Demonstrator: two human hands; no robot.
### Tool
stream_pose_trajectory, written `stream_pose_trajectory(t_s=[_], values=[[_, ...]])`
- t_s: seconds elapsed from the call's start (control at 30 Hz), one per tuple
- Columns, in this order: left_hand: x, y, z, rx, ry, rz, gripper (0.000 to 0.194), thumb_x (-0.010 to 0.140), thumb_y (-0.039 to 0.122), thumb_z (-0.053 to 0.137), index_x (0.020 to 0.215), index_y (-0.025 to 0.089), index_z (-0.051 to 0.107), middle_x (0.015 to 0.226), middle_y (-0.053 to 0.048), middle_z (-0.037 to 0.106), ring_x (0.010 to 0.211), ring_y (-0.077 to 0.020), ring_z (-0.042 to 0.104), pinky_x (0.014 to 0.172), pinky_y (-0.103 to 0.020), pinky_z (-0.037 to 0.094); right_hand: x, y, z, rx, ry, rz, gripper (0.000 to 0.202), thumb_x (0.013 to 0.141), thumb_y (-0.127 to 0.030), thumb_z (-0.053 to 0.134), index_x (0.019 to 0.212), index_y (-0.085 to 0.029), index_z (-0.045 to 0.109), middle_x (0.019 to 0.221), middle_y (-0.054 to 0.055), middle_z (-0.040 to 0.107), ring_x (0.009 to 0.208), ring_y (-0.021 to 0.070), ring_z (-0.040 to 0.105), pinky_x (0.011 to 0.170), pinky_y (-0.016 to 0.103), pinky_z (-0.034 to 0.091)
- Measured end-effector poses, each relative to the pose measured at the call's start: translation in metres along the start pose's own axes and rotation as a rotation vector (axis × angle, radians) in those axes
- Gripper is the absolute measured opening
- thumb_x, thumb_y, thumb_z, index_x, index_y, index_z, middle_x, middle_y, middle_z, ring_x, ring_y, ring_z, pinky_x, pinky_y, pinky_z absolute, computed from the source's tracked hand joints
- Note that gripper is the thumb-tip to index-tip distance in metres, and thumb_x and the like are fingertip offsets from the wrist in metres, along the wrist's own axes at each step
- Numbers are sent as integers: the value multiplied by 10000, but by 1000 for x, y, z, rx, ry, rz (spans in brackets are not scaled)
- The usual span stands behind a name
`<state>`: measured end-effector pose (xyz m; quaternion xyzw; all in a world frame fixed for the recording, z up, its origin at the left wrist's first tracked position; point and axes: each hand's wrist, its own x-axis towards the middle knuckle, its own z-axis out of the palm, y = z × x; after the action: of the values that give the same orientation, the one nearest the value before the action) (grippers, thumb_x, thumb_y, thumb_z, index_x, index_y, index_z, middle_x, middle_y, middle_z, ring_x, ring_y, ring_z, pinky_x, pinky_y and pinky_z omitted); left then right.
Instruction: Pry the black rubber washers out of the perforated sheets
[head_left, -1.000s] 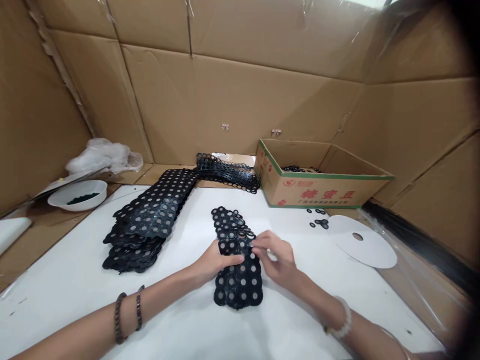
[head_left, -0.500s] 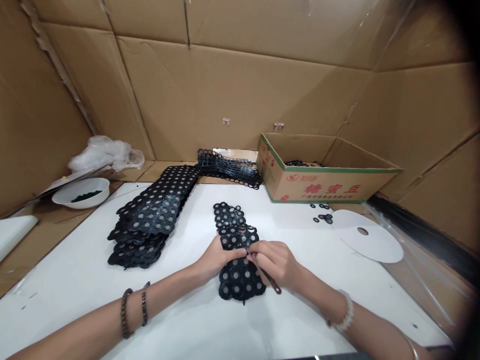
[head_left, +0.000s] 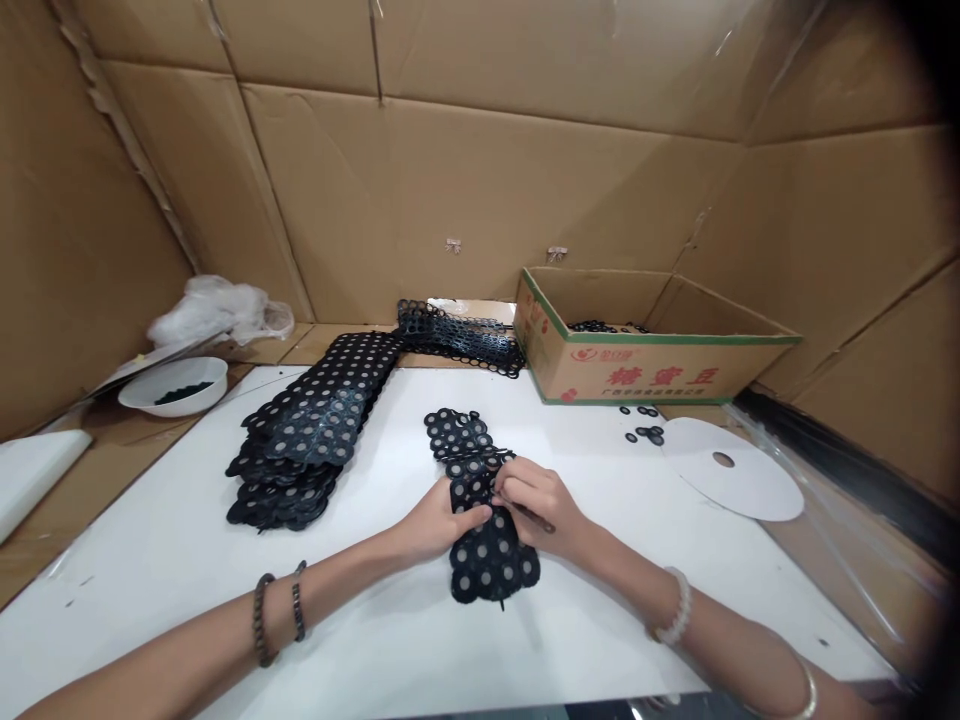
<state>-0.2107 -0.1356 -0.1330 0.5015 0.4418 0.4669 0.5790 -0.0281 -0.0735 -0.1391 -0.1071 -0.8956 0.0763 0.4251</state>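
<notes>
The strip [head_left: 486,555] of black, joined rings with pale centres is just above or on the table [head_left: 360,640], between the two hands; whether its near end touches the surface, I cannot tell. The left hand [head_left: 427,520] pinches its left edge, thumb on top and the other fingers hidden by it. The right hand [head_left: 551,495] has its fingertips closed on a slim tool [head_left: 536,517], its tip end meeting the strip close to the left thumb. What has just changed is the tool's handle: it slanted toward the near edge a moment ago and now lies flatter, nearer the right fingers. That suggests a fresh angle on the rings, with the strip braced by the left hand. Left of the strip is a pile [head_left: 330,385] of similar strips, and behind it is black mesh [head_left: 457,340]. Beyond and to the right is a box [head_left: 555,375] with black pieces inside; loose rings [head_left: 655,436] are in front, beside a white card [head_left: 720,490]. At far left are a bowl [head_left: 172,402] with dark bits and a plastic bag [head_left: 217,310].
</notes>
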Motion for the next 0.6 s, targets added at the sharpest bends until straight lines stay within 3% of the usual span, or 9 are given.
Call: stream_pose_trajectory(t_s=[0.13,0.23,0.33,0.43,0.53,0.6], values=[[0,-2,0,-44,-2,-26,643,682,495,825,1160,134,593,1159,-152,661,1159,-359,575,1035,-497,431,3,0,-6,-14,25,-58,134,874,-86,538,782,-181,516,975,129,693,895,209,657,688,320,565],[-1,-2,1,-48,0,-27,687,683,519,816,1201,141,569,1199,-156,646,1185,-352,561,1040,-488,431,4,0,-10,38,64,-77,104,892,-125,557,806,-179,538,989,124,726,943,207,699,756,319,603],[-4,0,3,-17,-3,-26,654,689,524,813,1181,152,594,1266,-152,615,1200,-343,549,1061,-477,415,5,-4,-11,107,147,24,121,927,-129,506,826,-187,539,911,92,740,863,168,725,717,274,609],[-6,3,2,9,-15,-40,578,690,512,817,1091,137,640,1178,-152,662,1138,-339,590,1034,-467,441,8,-9,-13,135,243,190,134,945,-88,451,881,-184,520,832,82,735,775,158,731,659,264,605],[-5,19,-1,14,-1,-15,572,681,517,818,1073,135,653,1090,-143,695,1072,-335,626,984,-463,479,20,-15,-21,140,287,211,135,934,-94,485,842,-190,508,830,80,738,761,168,732,651,277,606],[-4,45,-1,31,21,48,573,677,489,830,1106,153,653,1109,-124,695,1093,-321,620,995,-439,476,37,-22,-32,131,310,130,142,915,-113,527,802,-196,505,900,86,742,815,176,730,693,297,610]])
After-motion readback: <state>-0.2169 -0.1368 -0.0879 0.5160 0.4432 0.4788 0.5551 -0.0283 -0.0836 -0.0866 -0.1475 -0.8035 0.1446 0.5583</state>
